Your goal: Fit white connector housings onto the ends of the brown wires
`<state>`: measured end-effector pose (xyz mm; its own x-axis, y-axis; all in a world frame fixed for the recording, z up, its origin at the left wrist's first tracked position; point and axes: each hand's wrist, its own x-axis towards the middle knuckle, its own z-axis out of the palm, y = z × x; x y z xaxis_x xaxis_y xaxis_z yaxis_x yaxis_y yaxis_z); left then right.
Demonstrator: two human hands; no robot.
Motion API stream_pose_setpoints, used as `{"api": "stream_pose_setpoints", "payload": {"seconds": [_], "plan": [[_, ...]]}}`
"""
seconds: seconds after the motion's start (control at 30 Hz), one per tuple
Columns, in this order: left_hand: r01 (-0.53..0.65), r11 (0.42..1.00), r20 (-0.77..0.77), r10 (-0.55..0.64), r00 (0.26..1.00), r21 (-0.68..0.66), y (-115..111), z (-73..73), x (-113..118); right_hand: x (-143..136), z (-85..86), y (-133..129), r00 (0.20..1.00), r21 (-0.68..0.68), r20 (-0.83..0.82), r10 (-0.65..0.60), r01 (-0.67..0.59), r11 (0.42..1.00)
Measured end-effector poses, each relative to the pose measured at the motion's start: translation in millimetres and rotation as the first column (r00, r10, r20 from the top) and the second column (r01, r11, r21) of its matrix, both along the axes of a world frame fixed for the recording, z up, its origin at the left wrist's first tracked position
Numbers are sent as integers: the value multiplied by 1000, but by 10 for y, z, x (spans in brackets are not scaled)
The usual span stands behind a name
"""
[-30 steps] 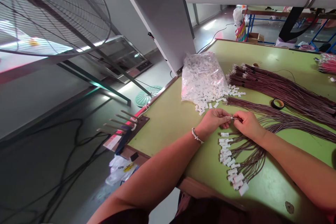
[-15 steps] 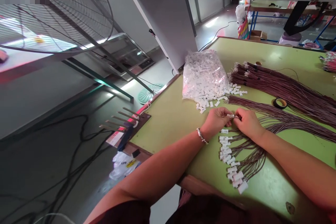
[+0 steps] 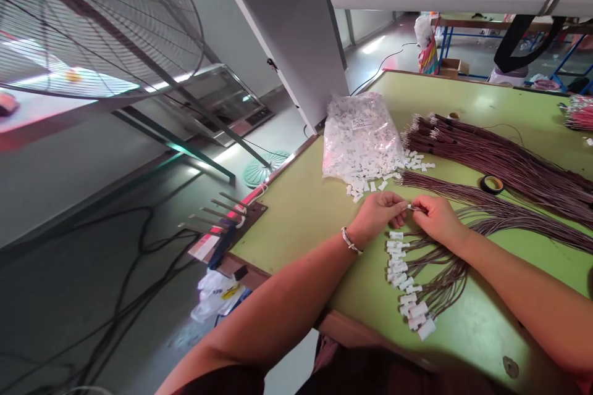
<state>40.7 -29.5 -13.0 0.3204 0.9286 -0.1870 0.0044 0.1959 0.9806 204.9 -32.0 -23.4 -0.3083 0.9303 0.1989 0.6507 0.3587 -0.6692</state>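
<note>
A small white plastic connector (image 3: 409, 206) sits between my two hands above the green table. Thumb and forefinger of my left hand (image 3: 378, 215) pinch it from the left, covering most of it. My right hand (image 3: 435, 217) is closed on a thin brown wire at the connector's right end; its fingertips nearly meet the left ones. Just below lies a column of white connectors (image 3: 397, 266) joined to brown wires (image 3: 447, 284). Beyond my hands, loose connectors (image 3: 370, 186) spill from a clear plastic bag (image 3: 361, 136). Bare-ended brown wires (image 3: 445, 185) lie behind my right hand.
Thick brown wire bundles (image 3: 500, 157) cover the table's right side, with a black tape roll (image 3: 492, 184) beside them. A metal pronged rack (image 3: 231, 216) is fixed at the left edge. A caged fan (image 3: 106, 31) stands at upper left, a grey panel (image 3: 287, 37) behind the table.
My left hand has shifted slightly left and its fingers have turned, so less of the connector shows. My right hand stays almost in place. The view has tilted a little.
</note>
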Motion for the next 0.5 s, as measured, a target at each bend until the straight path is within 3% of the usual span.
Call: {"api": "stream_pose_setpoints", "payload": {"seconds": [0.13, 0.27, 0.5], "plan": [[3, 1000, -29, -3, 1000, -2, -7, 9, -19, 17, 34, -43, 987, 105, 151, 48, -64, 992], [-1, 1000, -32, 1, 999, -8, -13, 22, -32, 29, 58, -95, 942, 234, 335, 9, -92, 968], [-2, 999, -1, 2, 1000, 35, -3, -17, -62, 30, 77, -103, 950, 207, 312, 14, -82, 975]]}}
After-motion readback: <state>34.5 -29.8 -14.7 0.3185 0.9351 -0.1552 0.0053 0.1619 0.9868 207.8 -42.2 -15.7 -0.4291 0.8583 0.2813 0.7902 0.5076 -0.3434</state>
